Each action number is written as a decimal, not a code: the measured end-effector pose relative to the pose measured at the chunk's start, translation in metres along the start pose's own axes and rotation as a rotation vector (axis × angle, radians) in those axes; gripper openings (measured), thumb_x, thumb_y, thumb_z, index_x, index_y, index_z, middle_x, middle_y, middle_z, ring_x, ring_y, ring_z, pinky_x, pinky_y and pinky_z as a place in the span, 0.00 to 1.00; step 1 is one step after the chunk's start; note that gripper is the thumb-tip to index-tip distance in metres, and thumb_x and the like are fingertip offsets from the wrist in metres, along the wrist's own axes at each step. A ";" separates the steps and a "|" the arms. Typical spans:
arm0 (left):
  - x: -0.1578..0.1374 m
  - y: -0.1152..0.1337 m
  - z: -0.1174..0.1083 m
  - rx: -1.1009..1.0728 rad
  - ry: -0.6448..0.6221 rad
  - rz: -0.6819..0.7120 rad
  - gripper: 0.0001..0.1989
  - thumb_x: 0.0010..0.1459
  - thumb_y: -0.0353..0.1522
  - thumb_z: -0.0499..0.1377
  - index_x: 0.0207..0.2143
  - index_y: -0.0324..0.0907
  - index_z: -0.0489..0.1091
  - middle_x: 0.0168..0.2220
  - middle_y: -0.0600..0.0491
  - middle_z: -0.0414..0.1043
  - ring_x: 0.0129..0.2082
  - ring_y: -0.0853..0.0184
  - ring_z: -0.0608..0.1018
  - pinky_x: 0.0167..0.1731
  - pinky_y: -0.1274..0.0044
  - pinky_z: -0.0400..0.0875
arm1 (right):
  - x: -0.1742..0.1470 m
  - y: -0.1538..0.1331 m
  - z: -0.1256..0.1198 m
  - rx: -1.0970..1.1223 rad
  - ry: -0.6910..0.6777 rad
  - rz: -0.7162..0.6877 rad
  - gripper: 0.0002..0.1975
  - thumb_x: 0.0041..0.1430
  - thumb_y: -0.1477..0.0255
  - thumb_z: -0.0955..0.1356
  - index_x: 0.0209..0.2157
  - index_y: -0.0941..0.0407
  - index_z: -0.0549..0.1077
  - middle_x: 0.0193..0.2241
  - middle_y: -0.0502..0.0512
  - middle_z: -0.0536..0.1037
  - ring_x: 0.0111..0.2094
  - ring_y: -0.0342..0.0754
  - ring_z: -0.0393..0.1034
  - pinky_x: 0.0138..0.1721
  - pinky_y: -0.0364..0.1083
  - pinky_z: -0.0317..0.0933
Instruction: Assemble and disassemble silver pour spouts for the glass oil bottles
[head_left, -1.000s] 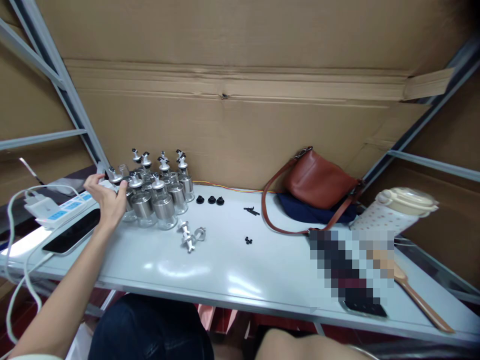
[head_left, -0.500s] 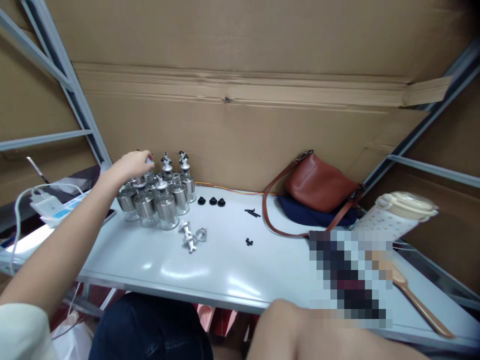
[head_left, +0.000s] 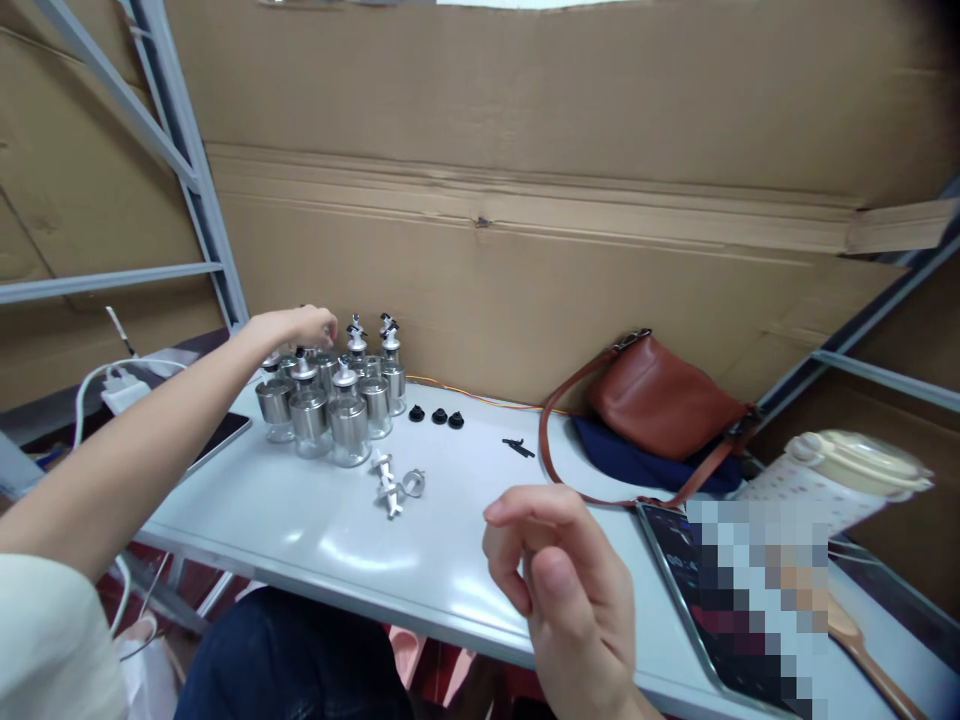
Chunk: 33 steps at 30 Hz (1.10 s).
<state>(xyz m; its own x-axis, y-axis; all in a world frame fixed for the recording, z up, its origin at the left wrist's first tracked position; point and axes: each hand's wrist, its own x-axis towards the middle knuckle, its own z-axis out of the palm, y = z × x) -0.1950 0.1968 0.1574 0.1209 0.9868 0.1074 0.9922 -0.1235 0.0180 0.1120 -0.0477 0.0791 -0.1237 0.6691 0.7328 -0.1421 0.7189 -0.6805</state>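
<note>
My left hand (head_left: 311, 326) reaches over the back of a group of glass bottles with metal sleeves (head_left: 349, 418). Its fingers are curled down among the bottle tops, and what they grip is hidden. In the foreground my right hand (head_left: 562, 590) is raised over the table's front edge, fingers loosely bent and thumb apart, with nothing visible in it. Silver and white pourer tops (head_left: 388, 486) lie in front of the bottles, beside a metal ring (head_left: 413, 483). To their right sit black caps (head_left: 439, 416) and thin black pieces (head_left: 518, 448).
A brown leather bag (head_left: 660, 395) lies on dark blue cloth (head_left: 611, 450) at the right. Nearby are a tablet (head_left: 675, 570), a white tumbler with a cream lid (head_left: 802, 490) and a wooden spoon (head_left: 874, 665). Cardboard (head_left: 487, 290) walls the back; a white cable (head_left: 81, 405) runs at left.
My right hand has risen from the bottom edge into view above the table; the small black pieces there are now hidden. The camera view has shifted. My left hand stays at the bottles.
</note>
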 end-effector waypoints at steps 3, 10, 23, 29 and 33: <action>-0.017 0.001 -0.025 0.036 0.182 -0.065 0.18 0.54 0.39 0.56 0.43 0.38 0.71 0.37 0.45 0.77 0.38 0.58 0.78 0.38 0.70 0.69 | 0.001 0.012 -0.006 -0.109 0.065 -0.004 0.07 0.66 0.68 0.61 0.41 0.51 0.70 0.19 0.43 0.60 0.18 0.38 0.53 0.20 0.40 0.52; -0.067 0.006 -0.066 -0.070 1.055 -0.088 0.24 0.68 0.40 0.37 0.51 0.33 0.63 0.50 0.48 0.67 0.57 0.62 0.66 0.49 0.59 0.61 | 0.041 0.070 0.014 -0.376 0.027 0.230 0.08 0.57 0.70 0.65 0.40 0.54 0.66 0.30 0.51 0.73 0.33 0.46 0.69 0.34 0.46 0.65; -0.145 0.011 0.013 -0.091 0.891 0.048 0.15 0.64 0.37 0.44 0.38 0.41 0.67 0.34 0.48 0.70 0.38 0.57 0.72 0.40 0.65 0.64 | 0.112 0.184 0.070 -0.574 -0.471 0.193 0.63 0.34 0.64 0.79 0.65 0.52 0.41 0.67 0.69 0.39 0.68 0.64 0.30 0.64 0.67 0.36; -0.130 -0.002 0.076 -0.017 0.726 0.100 0.16 0.66 0.35 0.40 0.39 0.41 0.66 0.35 0.47 0.71 0.37 0.58 0.71 0.37 0.68 0.60 | 0.131 0.200 0.068 -0.529 -0.513 0.197 0.53 0.31 0.64 0.80 0.59 0.56 0.56 0.61 0.71 0.55 0.64 0.62 0.50 0.62 0.59 0.50; -0.118 -0.004 0.099 -0.006 0.772 0.126 0.17 0.67 0.35 0.40 0.40 0.40 0.67 0.35 0.46 0.72 0.37 0.58 0.70 0.38 0.68 0.60 | 0.128 0.203 0.068 -0.509 -0.458 0.202 0.46 0.35 0.65 0.79 0.55 0.56 0.57 0.53 0.64 0.65 0.56 0.55 0.62 0.57 0.52 0.58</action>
<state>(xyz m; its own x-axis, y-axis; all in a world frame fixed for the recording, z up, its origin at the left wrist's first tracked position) -0.2105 0.0912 0.0461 0.1745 0.6141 0.7697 0.9720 -0.2324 -0.0350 0.0011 0.1711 0.0356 -0.5153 0.7324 0.4451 0.3896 0.6627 -0.6395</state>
